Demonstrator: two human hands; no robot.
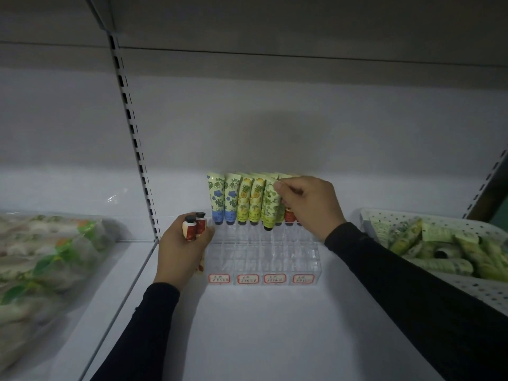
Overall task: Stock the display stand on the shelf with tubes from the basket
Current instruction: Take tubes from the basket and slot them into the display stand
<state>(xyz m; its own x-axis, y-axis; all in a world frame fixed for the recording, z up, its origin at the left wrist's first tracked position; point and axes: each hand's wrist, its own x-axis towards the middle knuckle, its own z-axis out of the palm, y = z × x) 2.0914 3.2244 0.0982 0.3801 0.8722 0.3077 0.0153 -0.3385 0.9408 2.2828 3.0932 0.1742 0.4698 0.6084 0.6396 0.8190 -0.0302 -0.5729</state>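
two tubes (224, 198) show blue flowers, two (250, 199) yellow fruit, one (270, 203) green leaves; the held pair (193, 226) is red with black caps; the stand (261, 254) is clear, red-bordered labels (219, 278); black sleeves (384, 273).

Dim, bluish light; soft shadow on the back wall (275, 127); edges bow outward (wide lens), corners blurred.

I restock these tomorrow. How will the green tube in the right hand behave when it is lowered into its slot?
The green tube, pinched at its flat crimped end, is probably light and slightly squashy. Standing cap-down, it would likely tip without the display stand's dividers.
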